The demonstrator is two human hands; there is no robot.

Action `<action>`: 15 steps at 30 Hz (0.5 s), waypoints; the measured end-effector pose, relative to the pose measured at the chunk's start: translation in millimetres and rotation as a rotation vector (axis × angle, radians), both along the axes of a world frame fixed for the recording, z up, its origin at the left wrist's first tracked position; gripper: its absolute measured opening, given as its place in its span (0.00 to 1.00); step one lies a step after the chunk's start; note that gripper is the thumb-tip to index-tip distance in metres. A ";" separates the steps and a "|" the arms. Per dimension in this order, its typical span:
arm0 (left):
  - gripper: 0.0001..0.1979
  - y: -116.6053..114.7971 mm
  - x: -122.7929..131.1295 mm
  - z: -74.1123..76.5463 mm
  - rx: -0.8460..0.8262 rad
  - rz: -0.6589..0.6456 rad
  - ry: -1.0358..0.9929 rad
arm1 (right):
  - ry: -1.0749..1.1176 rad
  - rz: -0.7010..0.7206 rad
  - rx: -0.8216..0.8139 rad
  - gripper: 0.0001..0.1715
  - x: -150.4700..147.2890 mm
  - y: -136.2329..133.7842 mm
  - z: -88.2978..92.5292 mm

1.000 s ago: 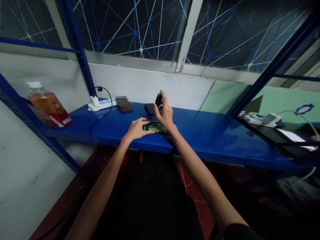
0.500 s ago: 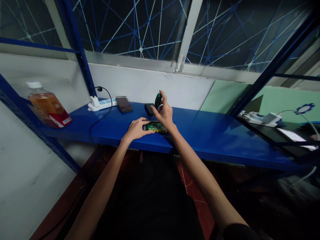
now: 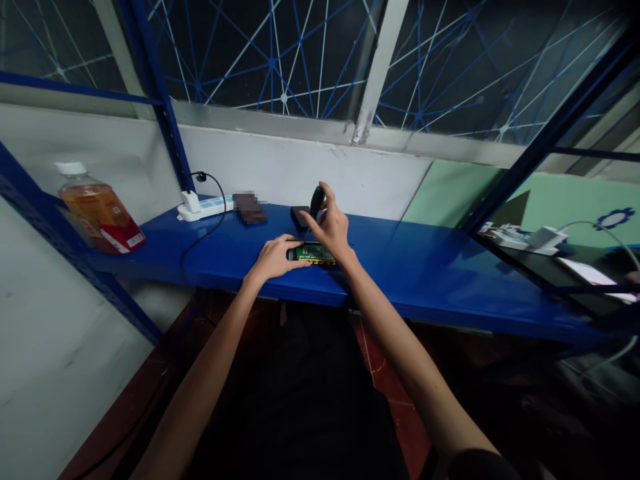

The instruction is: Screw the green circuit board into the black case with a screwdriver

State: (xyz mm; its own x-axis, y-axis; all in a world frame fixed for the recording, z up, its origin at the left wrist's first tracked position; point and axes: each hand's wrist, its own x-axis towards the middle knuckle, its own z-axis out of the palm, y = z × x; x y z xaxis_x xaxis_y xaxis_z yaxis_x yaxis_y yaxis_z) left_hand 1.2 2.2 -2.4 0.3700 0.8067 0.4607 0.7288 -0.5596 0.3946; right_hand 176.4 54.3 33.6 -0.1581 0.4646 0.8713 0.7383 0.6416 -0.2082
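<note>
Green circuit board point(image 3: 315, 253) lying flat near the front edge of the blue shelf point(image 3: 425, 273), its long axis running left to right. The left hand point(image 3: 275, 259) clasps the board's left end, fingers curled over it. The right hand point(image 3: 333, 230), just above the board's right half, is closed around a screwdriver point(image 3: 316, 200) held nearly upright, handle up and shaft pointing down at the board. Whether the tip touches it cannot be told.

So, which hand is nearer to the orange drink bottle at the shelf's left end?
Left. The left hand holds the green circuit board at its left end, on the side of the bottle. The right hand grips the screwdriver above the board, farther right.
</note>
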 end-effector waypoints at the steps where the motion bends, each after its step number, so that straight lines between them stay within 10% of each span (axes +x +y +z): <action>1: 0.29 0.1 -0.1 0.0 0.000 -0.002 0.001 | -0.009 0.000 -0.006 0.44 0.0 -1.2 0.6; 15: 0.28 -0.4 -0.6 0.8 -0.011 0.002 0.009 | -0.014 -0.015 -0.027 0.42 -0.5 -6.3 3.2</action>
